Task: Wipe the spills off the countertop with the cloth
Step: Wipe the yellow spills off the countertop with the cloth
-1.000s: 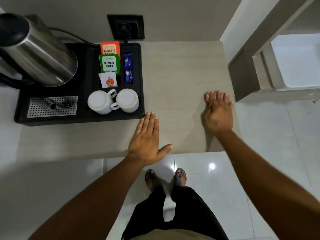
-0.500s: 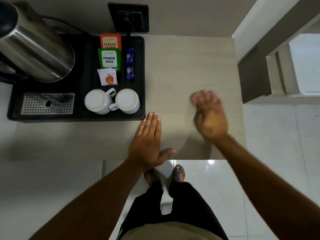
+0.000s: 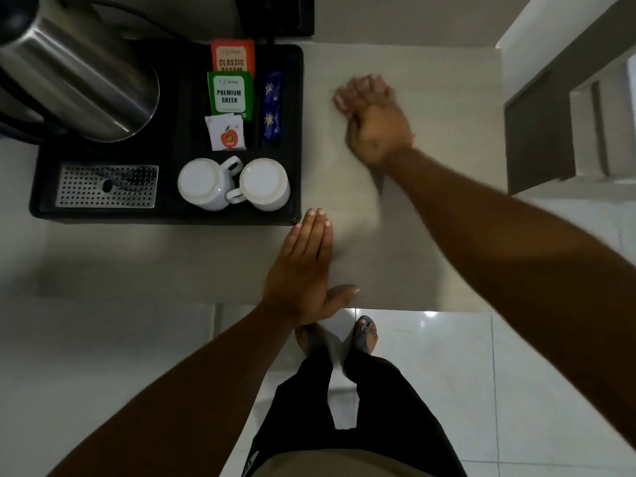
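Note:
The beige countertop (image 3: 440, 98) runs across the upper half of the head view; I see no distinct spill on it. My right hand (image 3: 375, 125) is pressed palm down on the counter to the right of the black tray, blurred by motion, fingers bunched toward the far left. No cloth can be made out under it; a pale fold by the wrist might be one. My left hand (image 3: 299, 270) lies flat near the counter's front edge, fingers together, thumb out, fingertips just short of the tray's front right corner. It holds nothing.
A black tray (image 3: 165, 218) on the left holds a steel kettle (image 3: 79, 74), two upturned white cups (image 3: 203, 184), tea sachets (image 3: 230, 92) and a perforated drip grid (image 3: 106, 185). A wall socket (image 3: 275, 15) sits behind. The counter ends at a wall edge (image 3: 537, 132) on the right.
My right hand has swept across the counter from the right edge to the far left, close to the tray. My left hand has stayed in place.

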`<state>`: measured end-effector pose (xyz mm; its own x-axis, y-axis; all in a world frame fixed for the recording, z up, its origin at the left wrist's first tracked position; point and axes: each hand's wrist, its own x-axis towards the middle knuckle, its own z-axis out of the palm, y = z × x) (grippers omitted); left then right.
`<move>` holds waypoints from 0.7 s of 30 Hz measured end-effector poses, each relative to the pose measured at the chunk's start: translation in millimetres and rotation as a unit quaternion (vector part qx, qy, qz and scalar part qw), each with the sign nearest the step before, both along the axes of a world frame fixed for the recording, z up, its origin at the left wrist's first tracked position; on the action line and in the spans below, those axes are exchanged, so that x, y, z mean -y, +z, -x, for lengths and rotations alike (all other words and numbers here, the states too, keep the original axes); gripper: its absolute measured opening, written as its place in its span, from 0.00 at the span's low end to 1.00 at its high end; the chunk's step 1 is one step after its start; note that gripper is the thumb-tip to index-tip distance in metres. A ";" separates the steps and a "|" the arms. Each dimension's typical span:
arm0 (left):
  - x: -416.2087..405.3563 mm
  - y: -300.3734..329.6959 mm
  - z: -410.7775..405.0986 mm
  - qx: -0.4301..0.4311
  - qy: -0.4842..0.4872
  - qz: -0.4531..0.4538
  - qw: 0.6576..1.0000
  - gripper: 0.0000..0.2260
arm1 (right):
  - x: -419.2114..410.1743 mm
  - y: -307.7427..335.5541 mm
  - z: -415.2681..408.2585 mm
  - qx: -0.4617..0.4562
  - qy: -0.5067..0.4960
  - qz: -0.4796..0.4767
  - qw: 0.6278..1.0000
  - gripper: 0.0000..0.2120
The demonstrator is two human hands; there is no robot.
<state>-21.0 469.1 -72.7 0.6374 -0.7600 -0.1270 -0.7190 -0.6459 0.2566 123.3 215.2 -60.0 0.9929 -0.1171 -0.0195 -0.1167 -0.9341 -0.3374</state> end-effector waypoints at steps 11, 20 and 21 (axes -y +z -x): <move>1.8 2.6 4.0 0.000 0.015 -0.057 0.998 0.51 | -42.8 -5.4 228.6 0.002 -0.027 -0.007 1.000 0.28; 36.8 17.8 0.0 -0.017 0.004 -0.081 0.997 0.48 | -14.2 5.9 235.3 -0.010 -0.157 -0.072 0.985 0.24; 48.5 22.5 -0.3 -0.012 -0.001 -0.078 0.997 0.48 | -13.0 7.2 236.4 -0.003 -0.160 -0.082 0.984 0.25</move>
